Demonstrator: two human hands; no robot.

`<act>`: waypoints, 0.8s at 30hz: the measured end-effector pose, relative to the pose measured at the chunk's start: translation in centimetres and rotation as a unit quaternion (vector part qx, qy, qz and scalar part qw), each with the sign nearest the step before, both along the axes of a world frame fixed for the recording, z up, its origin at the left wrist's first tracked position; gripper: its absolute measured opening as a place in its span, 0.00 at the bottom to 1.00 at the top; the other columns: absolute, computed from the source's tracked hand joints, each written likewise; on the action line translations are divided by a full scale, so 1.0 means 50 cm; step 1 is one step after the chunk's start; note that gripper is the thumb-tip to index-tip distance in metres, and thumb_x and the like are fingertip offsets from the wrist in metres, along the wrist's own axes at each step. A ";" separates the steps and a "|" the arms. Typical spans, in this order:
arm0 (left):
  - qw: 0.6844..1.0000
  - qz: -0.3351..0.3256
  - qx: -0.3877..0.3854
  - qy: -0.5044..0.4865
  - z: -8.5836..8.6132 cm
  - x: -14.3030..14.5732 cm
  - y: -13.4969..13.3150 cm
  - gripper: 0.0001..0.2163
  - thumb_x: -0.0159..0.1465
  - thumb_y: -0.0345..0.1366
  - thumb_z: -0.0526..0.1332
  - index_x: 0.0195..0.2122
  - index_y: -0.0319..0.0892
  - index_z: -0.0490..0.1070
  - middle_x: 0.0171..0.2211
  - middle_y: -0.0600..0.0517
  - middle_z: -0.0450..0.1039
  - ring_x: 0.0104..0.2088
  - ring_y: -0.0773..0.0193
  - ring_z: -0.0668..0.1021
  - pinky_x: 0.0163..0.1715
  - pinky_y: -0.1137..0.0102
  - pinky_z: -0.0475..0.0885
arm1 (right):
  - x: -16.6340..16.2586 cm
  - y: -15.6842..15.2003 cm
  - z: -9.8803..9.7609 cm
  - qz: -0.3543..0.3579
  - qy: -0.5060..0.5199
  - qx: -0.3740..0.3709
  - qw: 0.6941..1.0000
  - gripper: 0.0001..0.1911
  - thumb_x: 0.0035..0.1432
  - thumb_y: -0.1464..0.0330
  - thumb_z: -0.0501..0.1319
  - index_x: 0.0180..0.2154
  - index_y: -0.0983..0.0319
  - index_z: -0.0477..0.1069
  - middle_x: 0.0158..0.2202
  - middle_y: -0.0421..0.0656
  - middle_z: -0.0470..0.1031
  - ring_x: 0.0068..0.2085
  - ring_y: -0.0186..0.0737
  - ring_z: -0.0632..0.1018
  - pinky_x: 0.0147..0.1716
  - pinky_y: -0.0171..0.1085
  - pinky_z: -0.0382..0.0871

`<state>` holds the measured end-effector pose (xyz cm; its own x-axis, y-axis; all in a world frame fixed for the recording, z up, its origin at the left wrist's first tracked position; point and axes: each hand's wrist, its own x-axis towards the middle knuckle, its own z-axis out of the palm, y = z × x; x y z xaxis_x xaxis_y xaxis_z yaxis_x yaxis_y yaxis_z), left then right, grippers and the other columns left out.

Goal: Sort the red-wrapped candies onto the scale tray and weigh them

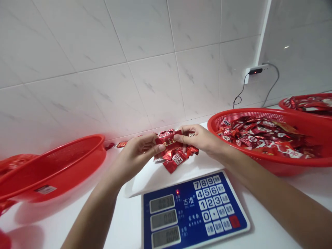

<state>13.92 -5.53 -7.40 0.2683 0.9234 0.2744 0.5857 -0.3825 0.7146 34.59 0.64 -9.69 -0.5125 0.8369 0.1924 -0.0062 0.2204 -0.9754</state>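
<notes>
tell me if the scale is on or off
On: the scale shows digits on its three displays, and a red indicator light glows.

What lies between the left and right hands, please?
In the head view, a red packet held by the left hand and right hand, over more packets.

A blue-and-white rectangular scale (192, 212) stands on the white surface (124, 221), with small red shiny packets (177, 160) lying on its white pan (147, 178). Left of it sits a red oval plastic basket (70, 180); right, a red perforated plastic tub (311, 131) holding other packets (264, 136). A white marbled tile wall (150, 86) stands behind.
</notes>
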 end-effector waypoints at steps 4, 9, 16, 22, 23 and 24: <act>1.000 -0.009 -0.010 -0.017 0.000 -0.001 0.004 0.14 0.64 0.49 0.63 0.34 0.42 0.73 0.35 0.46 0.80 0.38 0.54 0.81 0.36 0.65 0.76 | -0.004 -0.001 -0.001 0.007 0.004 -0.012 1.000 0.11 0.65 0.69 0.66 0.29 0.63 0.72 0.14 0.37 0.71 0.14 0.27 0.67 0.12 0.26 0.53; 0.978 0.135 0.111 0.114 0.000 0.004 0.002 0.13 0.64 0.46 0.59 0.27 0.44 0.69 0.26 0.49 0.79 0.31 0.53 0.80 0.31 0.64 0.71 | 0.005 0.008 0.000 -0.060 -0.007 -0.028 0.998 0.08 0.68 0.68 0.62 0.36 0.63 0.77 0.23 0.42 0.77 0.16 0.29 0.71 0.12 0.28 0.56; 0.934 0.252 0.159 0.195 -0.011 -0.001 0.011 0.13 0.62 0.45 0.59 0.24 0.47 0.66 0.25 0.48 0.78 0.29 0.52 0.78 0.27 0.67 0.63 | 0.025 0.011 0.017 -0.074 0.166 -0.167 0.969 0.21 0.55 0.81 0.69 0.50 0.65 0.71 0.29 0.41 0.77 0.26 0.32 0.75 0.24 0.30 0.68; 0.926 0.204 0.129 0.289 -0.038 -0.016 0.033 0.09 0.61 0.39 0.58 0.25 0.47 0.72 0.28 0.45 0.80 0.29 0.48 0.78 0.25 0.67 0.59 | 0.020 0.001 0.019 -0.042 0.172 -0.194 0.965 0.34 0.49 0.87 0.66 0.57 0.65 0.66 0.34 0.42 0.77 0.31 0.33 0.77 0.32 0.31 0.74; 0.930 0.191 0.122 0.289 -0.038 -0.018 0.033 0.07 0.60 0.38 0.58 0.27 0.47 0.74 0.30 0.46 0.81 0.30 0.49 0.79 0.26 0.67 0.61 | 0.018 0.001 0.017 -0.040 0.172 -0.193 0.965 0.33 0.49 0.87 0.66 0.57 0.65 0.66 0.34 0.42 0.77 0.32 0.33 0.78 0.34 0.31 0.74; 0.933 0.181 0.117 0.288 -0.036 -0.019 0.030 0.07 0.60 0.37 0.58 0.29 0.48 0.76 0.31 0.46 0.82 0.31 0.49 0.80 0.27 0.66 0.64 | 0.015 0.000 0.015 -0.037 0.174 -0.192 0.965 0.33 0.50 0.87 0.66 0.57 0.66 0.66 0.35 0.43 0.77 0.33 0.33 0.78 0.36 0.31 0.75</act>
